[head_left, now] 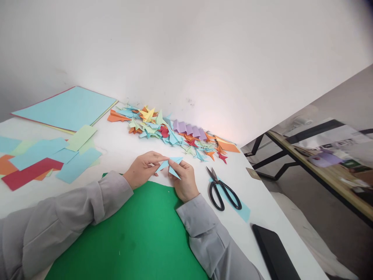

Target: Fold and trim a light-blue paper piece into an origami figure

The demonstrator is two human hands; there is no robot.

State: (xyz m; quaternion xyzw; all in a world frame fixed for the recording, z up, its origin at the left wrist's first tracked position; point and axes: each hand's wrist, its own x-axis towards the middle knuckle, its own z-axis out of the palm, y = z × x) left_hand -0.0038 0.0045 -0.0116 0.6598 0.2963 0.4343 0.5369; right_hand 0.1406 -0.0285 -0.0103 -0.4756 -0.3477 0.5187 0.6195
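Between my hands is a small light-blue folded paper (175,160) with pointed flaps, held over the far edge of a green sheet (140,233). My left hand (142,168) pinches its left flap between thumb and fingers. On the other side my right hand (185,181) grips the folded paper, with the thumb along a flap that points down. Beyond both hands lies a heap of folded paper pieces (171,136) in blue, green, yellow, orange and red, with a purple pleated strip (189,129) on it.
Black-handled scissors (224,190) rest on a blue paper strip (244,212) to the right, near a black flat device (274,252). Loose paper rectangles (37,153) spread at left, below large stacked sheets (70,107). A wall rises behind; a wooden shelf (303,155) stands beyond the table's right edge.
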